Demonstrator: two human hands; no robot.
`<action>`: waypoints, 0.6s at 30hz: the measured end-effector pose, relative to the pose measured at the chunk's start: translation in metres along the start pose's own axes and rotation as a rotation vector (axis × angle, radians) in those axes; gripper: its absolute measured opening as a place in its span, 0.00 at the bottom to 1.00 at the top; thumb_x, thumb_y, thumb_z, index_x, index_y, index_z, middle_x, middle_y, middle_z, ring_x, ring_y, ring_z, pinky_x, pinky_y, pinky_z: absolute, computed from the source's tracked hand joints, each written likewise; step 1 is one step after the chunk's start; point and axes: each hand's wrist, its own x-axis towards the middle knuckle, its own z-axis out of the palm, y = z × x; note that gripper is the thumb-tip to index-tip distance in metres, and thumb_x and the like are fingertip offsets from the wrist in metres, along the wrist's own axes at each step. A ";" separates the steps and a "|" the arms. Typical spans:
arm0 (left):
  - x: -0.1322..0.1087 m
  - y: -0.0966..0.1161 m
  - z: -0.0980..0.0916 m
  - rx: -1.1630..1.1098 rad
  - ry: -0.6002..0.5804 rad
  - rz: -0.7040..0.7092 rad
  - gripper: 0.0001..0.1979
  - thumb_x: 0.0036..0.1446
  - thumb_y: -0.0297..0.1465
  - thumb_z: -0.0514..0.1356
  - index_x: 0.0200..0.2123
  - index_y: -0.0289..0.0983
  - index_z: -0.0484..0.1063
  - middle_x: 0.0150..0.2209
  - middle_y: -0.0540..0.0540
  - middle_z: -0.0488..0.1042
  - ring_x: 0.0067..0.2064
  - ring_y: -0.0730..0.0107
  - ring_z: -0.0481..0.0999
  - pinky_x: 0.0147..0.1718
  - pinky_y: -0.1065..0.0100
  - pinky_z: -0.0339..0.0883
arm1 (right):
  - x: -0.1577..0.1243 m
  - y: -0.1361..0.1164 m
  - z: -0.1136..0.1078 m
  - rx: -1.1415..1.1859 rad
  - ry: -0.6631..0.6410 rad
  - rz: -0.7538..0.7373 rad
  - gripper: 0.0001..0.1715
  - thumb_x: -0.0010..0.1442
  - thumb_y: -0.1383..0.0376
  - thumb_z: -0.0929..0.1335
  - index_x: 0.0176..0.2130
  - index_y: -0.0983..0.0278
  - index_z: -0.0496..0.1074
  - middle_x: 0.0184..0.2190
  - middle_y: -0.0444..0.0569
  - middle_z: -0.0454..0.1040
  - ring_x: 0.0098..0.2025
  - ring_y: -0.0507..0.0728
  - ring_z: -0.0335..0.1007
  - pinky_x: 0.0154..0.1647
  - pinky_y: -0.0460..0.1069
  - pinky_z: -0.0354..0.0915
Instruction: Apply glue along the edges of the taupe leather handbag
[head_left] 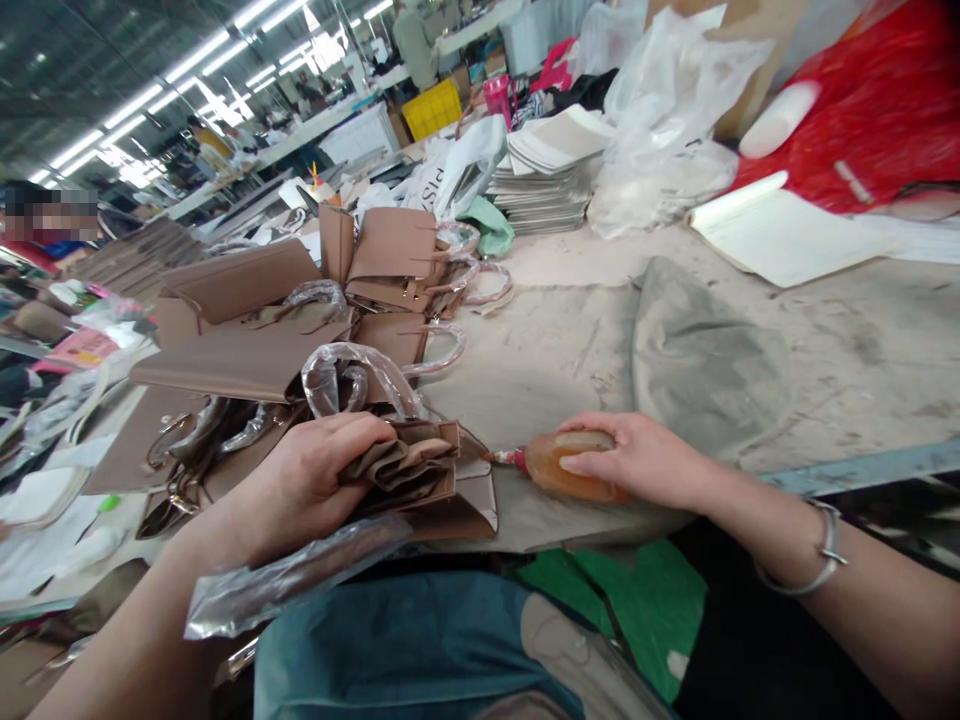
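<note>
My left hand [315, 475] is closed around the top of a brown handbag [465, 500] lying on its side, its lining bunched at the opening. A plastic-wrapped handle [292, 575] sticks out below that wrist. In my right hand [637, 460] is an amber squeeze bottle [566, 465], held sideways with its red-collared nozzle pointing left. The nozzle tip is at the bag's edge; I cannot tell whether it touches. Another wrapped handle [360, 370] arches just above my left hand.
Several brown handbags [225, 350] are heaped on the left of the table. Behind them stands a stack of grey sheets [544, 180]. A grey-green cloth [697, 360] lies to the right, with an open notebook [787, 230] beyond. Clear plastic bags [667, 110] and a red plastic bag [885, 110] sit at the back.
</note>
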 end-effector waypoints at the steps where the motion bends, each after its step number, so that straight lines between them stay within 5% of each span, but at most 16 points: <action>1: -0.001 0.001 0.001 0.002 0.005 0.002 0.14 0.52 0.21 0.52 0.42 0.40 0.66 0.36 0.47 0.73 0.35 0.66 0.74 0.33 0.68 0.66 | 0.000 0.000 0.000 -0.012 0.019 0.003 0.22 0.53 0.56 0.70 0.47 0.61 0.76 0.40 0.46 0.80 0.40 0.58 0.76 0.41 0.48 0.70; 6: -0.005 0.008 0.004 0.021 -0.012 0.005 0.19 0.48 0.18 0.52 0.43 0.41 0.64 0.37 0.49 0.73 0.36 0.67 0.74 0.35 0.68 0.67 | 0.001 0.001 -0.001 -0.034 -0.054 0.004 0.19 0.54 0.56 0.70 0.43 0.63 0.77 0.36 0.46 0.80 0.37 0.58 0.76 0.38 0.49 0.69; 12: -0.008 0.014 0.005 0.008 -0.022 -0.011 0.21 0.45 0.17 0.51 0.43 0.41 0.64 0.37 0.49 0.73 0.37 0.66 0.74 0.35 0.67 0.67 | 0.004 -0.002 -0.001 -0.084 0.015 -0.003 0.20 0.53 0.56 0.70 0.44 0.62 0.77 0.37 0.46 0.80 0.38 0.58 0.75 0.39 0.49 0.68; 18: -0.006 0.020 0.005 0.028 -0.005 -0.004 0.20 0.45 0.17 0.50 0.41 0.40 0.65 0.35 0.48 0.73 0.35 0.66 0.74 0.33 0.67 0.67 | -0.002 -0.008 -0.008 -0.091 -0.097 0.040 0.20 0.51 0.54 0.70 0.41 0.61 0.79 0.33 0.44 0.79 0.34 0.58 0.73 0.34 0.49 0.65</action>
